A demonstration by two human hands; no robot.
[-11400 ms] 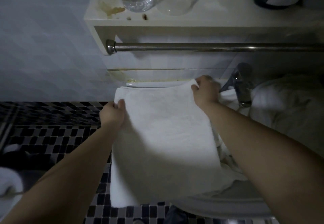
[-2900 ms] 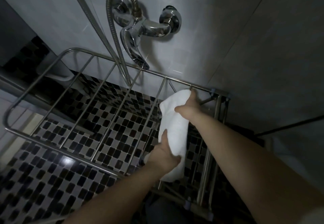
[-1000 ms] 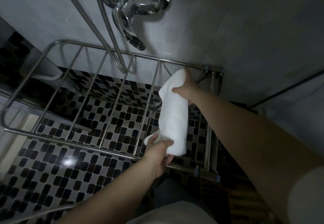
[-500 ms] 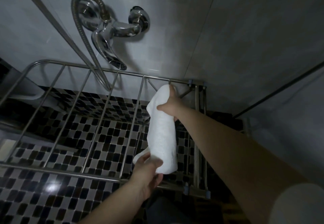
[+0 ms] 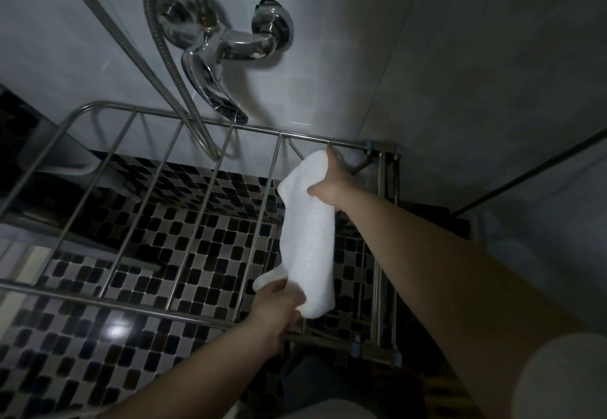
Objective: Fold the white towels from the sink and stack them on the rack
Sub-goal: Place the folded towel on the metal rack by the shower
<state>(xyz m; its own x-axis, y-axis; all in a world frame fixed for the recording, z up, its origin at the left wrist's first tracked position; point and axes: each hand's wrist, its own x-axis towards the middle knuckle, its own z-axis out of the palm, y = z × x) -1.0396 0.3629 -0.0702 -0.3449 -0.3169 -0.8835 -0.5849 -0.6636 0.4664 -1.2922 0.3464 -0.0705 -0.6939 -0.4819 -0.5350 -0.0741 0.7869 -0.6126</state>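
Grey tiled wall (image 5: 460, 57) fills upper & right of frame; black-and-white mosaic floor (image 5: 98, 369) lower left. Steel rack (image 5: 256, 128) spans centre-left, with chrome mixer tap (image 5: 243, 47) on the wall above it. Folded white towel (image 5: 308, 238), long & narrow, sits over the rack's right end at frame centre, running far rail to near rail; resting or just above, cannot tell. R. hand (image 5: 328, 185) holds its upper end, thumb on top. L. hand (image 5: 279, 303) grips its lower end, fingers curled round a corner.
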